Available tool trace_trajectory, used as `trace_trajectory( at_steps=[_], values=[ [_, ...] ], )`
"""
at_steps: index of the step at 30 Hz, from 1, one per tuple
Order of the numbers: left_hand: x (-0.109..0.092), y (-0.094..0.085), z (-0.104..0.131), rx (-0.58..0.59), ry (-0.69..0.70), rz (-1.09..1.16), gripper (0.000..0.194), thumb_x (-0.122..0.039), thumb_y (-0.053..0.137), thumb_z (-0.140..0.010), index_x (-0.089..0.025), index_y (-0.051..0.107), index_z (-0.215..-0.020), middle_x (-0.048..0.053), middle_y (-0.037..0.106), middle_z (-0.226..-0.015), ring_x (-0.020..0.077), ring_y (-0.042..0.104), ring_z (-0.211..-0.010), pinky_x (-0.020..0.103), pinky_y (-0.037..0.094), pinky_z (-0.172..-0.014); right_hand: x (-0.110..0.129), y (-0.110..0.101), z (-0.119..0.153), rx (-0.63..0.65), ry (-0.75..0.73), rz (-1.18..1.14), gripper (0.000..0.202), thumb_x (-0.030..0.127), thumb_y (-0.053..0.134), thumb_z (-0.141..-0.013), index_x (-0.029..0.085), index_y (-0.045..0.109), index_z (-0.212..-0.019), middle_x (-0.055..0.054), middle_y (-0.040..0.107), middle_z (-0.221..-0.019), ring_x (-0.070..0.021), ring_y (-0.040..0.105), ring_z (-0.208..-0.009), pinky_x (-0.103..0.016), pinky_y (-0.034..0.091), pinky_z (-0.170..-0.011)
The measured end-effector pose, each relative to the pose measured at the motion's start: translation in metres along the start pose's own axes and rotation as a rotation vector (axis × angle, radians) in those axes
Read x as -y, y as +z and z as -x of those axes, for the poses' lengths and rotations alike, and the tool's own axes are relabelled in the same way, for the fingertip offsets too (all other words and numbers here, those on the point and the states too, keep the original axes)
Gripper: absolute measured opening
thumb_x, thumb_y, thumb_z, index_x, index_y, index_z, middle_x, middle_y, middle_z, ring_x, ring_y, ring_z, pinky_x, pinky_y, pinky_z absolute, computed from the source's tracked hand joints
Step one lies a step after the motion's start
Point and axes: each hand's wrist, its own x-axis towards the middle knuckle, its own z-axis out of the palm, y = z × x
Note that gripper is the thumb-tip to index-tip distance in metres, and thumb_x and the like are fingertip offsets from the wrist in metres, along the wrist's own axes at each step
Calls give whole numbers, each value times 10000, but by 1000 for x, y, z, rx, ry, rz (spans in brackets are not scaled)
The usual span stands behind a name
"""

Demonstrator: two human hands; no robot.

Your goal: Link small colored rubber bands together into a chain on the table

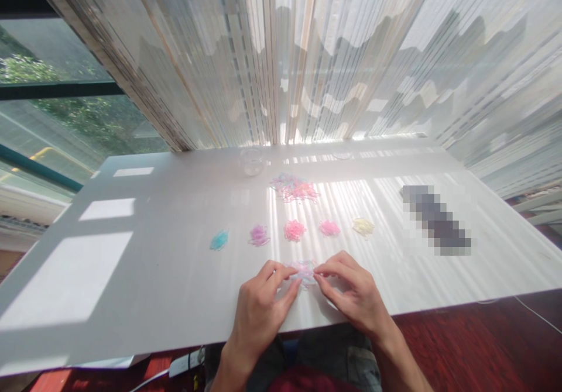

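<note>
A pale, mixed pile of small loops (pixel 305 270) lies near the table's front edge. My left hand (pixel 266 301) is at the pile's left side, thumb and forefinger apart. At its right side is my right hand (pixel 355 294), its thumb and fingertips also apart, touching or just over the loops. No held piece can be made out in either hand. Beyond them runs a row of small heaps: teal (pixel 219 240), purple (pixel 259 235), coral pink (pixel 294 230), pink (pixel 329 228) and pale yellow (pixel 363 226). Farther back lies a larger mixed pile (pixel 295 189).
A clear round container (pixel 252 162) stands at the back of the white table (pixel 167 286), with a clear flat disc (pixel 342 156) to its right. A blurred dark object (pixel 437 220) lies on the right. Sheer curtains hang behind; a power strip (pixel 184 363) is below the front edge.
</note>
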Motion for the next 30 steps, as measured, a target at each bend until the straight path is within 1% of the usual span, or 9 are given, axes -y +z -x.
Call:
trace_trajectory(
  at_steps=[4,8,19,30],
  values=[
    [-4,2,-1,-8,-7,72,122,-233,640,-987,-233,708,-1088,23,694,-922,145,709,-795,221,556,-672,-1,0,1,0,-2,-3,138,137,673,-939,239,737,-1005,-22,659,-829,-167,655,-770,-273,553,-684],
    [-7,4,-4,-10,4,119,116,-212,637,-989,-231,711,-1076,20,690,-904,136,701,-783,214,554,-668,0,-1,1,-7,-5,-11,142,131,673,-938,238,738,-1007,-23,662,-828,-166,654,-766,-269,555,-681],
    [-9,6,-7,-10,-17,144,126,-182,644,-975,-229,719,-1065,28,683,-892,135,685,-786,202,545,-648,1,-1,0,-59,-3,-4,135,125,685,-928,238,731,-986,-7,665,-810,-154,655,-736,-256,557,-669],
    [-10,6,-7,-11,-49,207,148,-204,617,-986,-224,731,-1078,32,675,-884,124,670,-749,188,534,-597,3,-2,0,-57,-4,-16,107,159,673,-940,234,736,-983,-18,667,-805,-163,665,-730,-271,580,-658]
  ],
)
